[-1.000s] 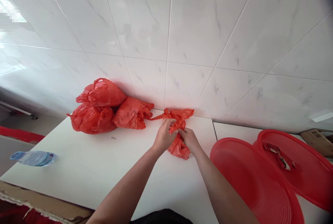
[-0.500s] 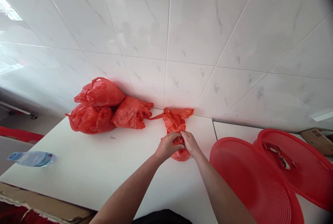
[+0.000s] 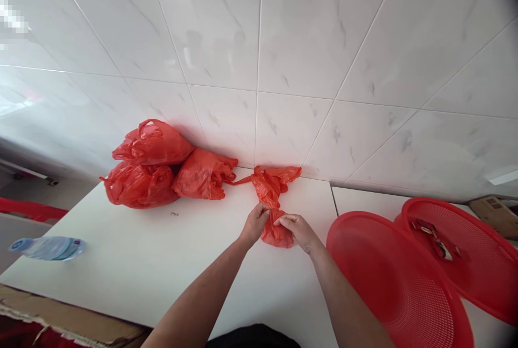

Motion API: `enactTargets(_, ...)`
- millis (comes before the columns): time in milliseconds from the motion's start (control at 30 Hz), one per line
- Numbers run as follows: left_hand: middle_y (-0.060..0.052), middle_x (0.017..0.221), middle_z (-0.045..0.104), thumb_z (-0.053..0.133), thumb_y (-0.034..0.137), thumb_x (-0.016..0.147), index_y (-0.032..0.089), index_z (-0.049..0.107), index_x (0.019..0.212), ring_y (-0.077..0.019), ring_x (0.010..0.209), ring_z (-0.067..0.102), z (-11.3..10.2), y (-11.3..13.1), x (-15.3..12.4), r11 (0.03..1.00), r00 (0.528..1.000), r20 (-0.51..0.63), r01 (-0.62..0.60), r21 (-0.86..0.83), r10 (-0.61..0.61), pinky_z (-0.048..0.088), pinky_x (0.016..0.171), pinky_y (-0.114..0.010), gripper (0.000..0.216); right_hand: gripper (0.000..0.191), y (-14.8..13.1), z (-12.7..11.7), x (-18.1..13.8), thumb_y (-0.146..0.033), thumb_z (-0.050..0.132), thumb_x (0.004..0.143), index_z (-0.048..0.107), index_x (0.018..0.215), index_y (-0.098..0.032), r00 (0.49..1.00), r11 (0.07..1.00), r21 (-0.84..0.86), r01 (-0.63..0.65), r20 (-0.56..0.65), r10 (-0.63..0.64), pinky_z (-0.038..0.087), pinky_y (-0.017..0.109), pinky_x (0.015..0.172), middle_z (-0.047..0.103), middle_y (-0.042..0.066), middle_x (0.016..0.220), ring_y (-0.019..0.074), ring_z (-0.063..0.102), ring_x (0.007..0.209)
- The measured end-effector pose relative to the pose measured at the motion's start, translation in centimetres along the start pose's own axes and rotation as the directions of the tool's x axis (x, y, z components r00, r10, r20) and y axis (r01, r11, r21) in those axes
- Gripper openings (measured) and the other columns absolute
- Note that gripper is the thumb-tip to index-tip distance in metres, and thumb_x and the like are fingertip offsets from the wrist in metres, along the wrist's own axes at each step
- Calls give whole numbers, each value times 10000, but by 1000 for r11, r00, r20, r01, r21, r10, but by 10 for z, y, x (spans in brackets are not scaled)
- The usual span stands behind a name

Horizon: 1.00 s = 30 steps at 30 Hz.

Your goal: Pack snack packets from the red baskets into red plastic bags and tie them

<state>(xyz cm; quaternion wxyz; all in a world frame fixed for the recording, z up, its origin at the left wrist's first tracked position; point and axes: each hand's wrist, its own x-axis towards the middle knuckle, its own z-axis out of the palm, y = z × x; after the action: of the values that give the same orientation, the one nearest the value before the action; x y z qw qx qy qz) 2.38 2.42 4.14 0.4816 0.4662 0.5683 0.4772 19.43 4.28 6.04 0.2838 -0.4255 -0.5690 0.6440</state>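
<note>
A thin red plastic bag (image 3: 278, 234) lies on the white table in front of me, narrowed at its middle, with its loose upper part spread toward the wall. My left hand (image 3: 256, 222) pinches the bag's narrow part from the left side. On the right, my right hand (image 3: 297, 227) has thumb and fingers pressed together on the bag's plastic. Both hands are closed and a little apart. What the bag contains is hidden.
Several filled red plastic bags (image 3: 141, 183) are heaped at the back left against the tiled wall (image 3: 226, 116). A water bottle (image 3: 48, 248) lies on the table (image 3: 174, 261) at left. Two red baskets (image 3: 388, 272) stand at right, with a cardboard box (image 3: 493, 213) behind.
My hands have moved apart, the left slightly leftward and the right slightly rightward. The bag's middle between them is now drawn narrower.
</note>
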Motion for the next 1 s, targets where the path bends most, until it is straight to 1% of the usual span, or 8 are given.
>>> enactTargets(133, 35, 682, 471, 454, 284, 864, 225, 455, 737, -136, 641, 436, 6, 0, -1, 993, 998, -21, 64, 94, -62, 354, 614, -265, 140, 230, 6, 3, 7, -238, 579, 699, 567, 929, -232, 972, 969, -246, 16, -222, -72, 444, 292, 733, 630, -10, 838, 164, 574, 773)
enactTargets(233, 37, 684, 458, 445, 280, 866, 225, 444, 747, -130, 638, 428, 11, 0, -2, 987, 997, -15, 81, 142, -79, 347, 604, -256, 130, 281, 10, 5, 12, -225, 504, 738, 562, 1011, -254, 911, 872, -471, -130, -404, -83, 423, 294, 671, 619, -6, 781, 173, 568, 711)
enactTargets(333, 34, 693, 478, 448, 278, 863, 223, 464, 772, -129, 651, 448, 13, 0, -3, 983, 998, 3, 69, 168, -70, 360, 618, -250, 107, 307, 13, 6, 14, -236, 445, 787, 625, 1033, -278, 892, 806, -547, -225, -449, -56, 412, 314, 700, 668, 16, 826, 188, 599, 756)
enactTargets(500, 43, 682, 484, 461, 253, 844, 215, 480, 770, -120, 649, 455, 11, -5, -4, 973, 998, 10, 51, 224, -55, 364, 614, -232, 86, 326, 17, 7, 17, -205, 452, 721, 696, 934, -245, 930, 975, -202, -94, -368, 13, 439, 327, 877, 711, 32, 1007, 202, 620, 978)
enactTargets(600, 45, 675, 491, 470, 258, 840, 213, 487, 764, -118, 646, 462, 7, -9, -6, 971, 999, 3, 51, 235, -53, 368, 610, -230, 90, 342, 16, 5, 18, -278, 471, 720, 675, 984, -207, 962, 998, -8, -61, -267, 57, 497, 326, 801, 719, 49, 964, 202, 653, 895)
enactTargets(700, 32, 727, 556, 475, 267, 838, 211, 517, 767, -127, 690, 508, 0, -10, -9, 955, 999, 8, 30, 296, -34, 398, 648, -237, 100, 333, 17, 2, 20, -375, 548, 697, 638, 964, -195, 954, 988, 148, -35, -290, 78, 509, 325, 735, 699, 43, 878, 195, 649, 798)
enactTargets(833, -1, 868, 624, 502, 238, 819, 214, 565, 773, -153, 824, 566, -19, -14, -10, 885, 999, -44, 0, 466, 23, 426, 761, -265, 81, 323, 25, -10, 26, -347, 585, 651, 560, 948, -224, 880, 997, 59, -58, -468, 78, 482, 299, 686, 617, -12, 754, 163, 601, 696)
enactTargets(1000, -12, 863, 610, 540, 204, 795, 215, 563, 719, -174, 827, 551, -55, -31, -10, 820, 995, -98, 58, 569, -3, 413, 771, -296, 80, 243, 47, -30, 29, -261, 503, 660, 504, 901, -235, 695, 971, -91, -221, -714, 91, 420, 303, 700, 577, 10, 813, 179, 560, 737)
